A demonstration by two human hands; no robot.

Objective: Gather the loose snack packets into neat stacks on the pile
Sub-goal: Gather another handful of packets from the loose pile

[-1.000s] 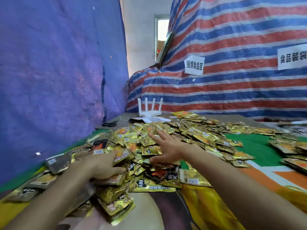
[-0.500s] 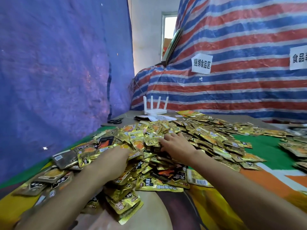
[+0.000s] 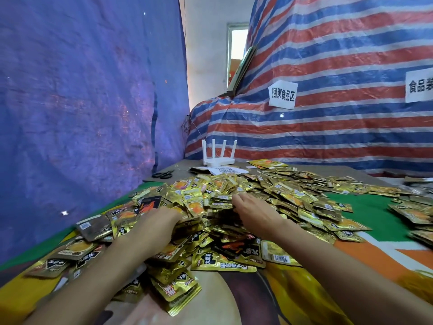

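Both hands press into the heap of gold snack packets on the table: left hand and right hand apparently cupped, grip partly buried. Next: squeeze packets together, square edges.

Work corner hung with tarps

A blue tarp covers the left side, and a red, white and blue striped tarp with two paper signs drapes the right. Between them a pale wall holds a bright window.
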